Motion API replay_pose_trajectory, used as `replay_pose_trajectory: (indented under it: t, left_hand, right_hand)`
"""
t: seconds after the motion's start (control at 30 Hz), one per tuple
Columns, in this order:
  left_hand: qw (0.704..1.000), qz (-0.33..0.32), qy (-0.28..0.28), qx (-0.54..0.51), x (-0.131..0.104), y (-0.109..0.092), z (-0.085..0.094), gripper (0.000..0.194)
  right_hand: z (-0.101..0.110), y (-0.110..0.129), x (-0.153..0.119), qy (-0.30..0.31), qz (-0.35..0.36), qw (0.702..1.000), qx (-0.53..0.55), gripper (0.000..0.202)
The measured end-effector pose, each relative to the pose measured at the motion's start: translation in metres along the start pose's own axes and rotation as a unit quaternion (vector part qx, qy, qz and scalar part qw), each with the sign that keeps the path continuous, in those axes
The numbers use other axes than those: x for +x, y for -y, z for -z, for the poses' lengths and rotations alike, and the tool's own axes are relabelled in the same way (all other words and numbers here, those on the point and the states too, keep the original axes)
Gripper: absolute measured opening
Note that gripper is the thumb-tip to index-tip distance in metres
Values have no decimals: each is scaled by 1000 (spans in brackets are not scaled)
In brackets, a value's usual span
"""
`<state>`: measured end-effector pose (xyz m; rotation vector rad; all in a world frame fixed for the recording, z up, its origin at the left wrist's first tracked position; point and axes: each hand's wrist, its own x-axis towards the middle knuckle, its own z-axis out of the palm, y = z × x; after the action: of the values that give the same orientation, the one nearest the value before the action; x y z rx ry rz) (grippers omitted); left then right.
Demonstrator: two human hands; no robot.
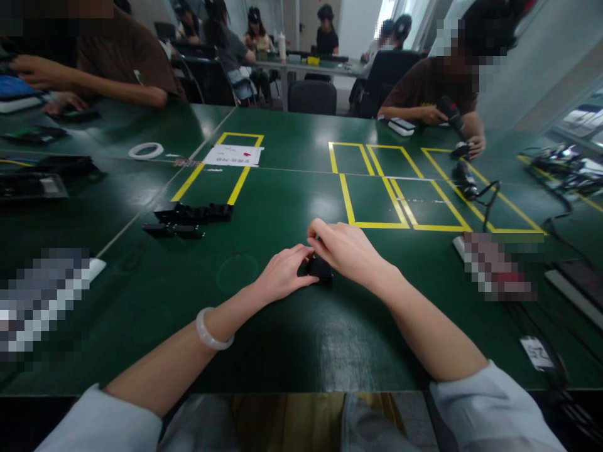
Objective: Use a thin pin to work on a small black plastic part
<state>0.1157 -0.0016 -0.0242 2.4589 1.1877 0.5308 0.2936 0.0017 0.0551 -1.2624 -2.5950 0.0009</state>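
Note:
A small black block-like part rests on the green table in front of me, its exact kind too small to make out. My left hand grips it from the left, thumb along the near edge and fingers at the far side. Just above and to the right, my right hand is closed, its fingertips pinched together over the far side of the part. Whatever sits between those fingertips is hidden. Several more black parts lie in a cluster to the left, beyond my left hand.
Yellow tape outlines mark the table. A white paper sheet and a tape roll lie at the back left. Blurred-out devices flank me. Across the table, one person holds a dark tool; another works at the left. Cables lie right.

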Motion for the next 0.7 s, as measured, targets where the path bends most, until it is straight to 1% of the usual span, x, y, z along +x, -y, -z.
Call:
replay_pose_trajectory:
  t: [0.17,0.37,0.47,0.6,0.7]
  left_hand:
    - [1000,5,5,7,0,-1,1,40]
    - [1000,4,-2,10,0,1,-1,36]
    - [1000,3,1,2,-1,1,0,34]
    - [1000,1,0,-2,0,0,0,38]
    - [1000,2,-5,0,0,-1,0,38]
  right_hand:
    - [-4,0,2,2,-2,1000,-14,22]
    - [-4,6,2,-4,-19,997,-80,27]
    - [-5,7,1,-11,-8,997,-75,24]
    - [-5,7,0,-35,20,998,-52,18]
    - [-5,7,0,-47,18,996,-69,19]
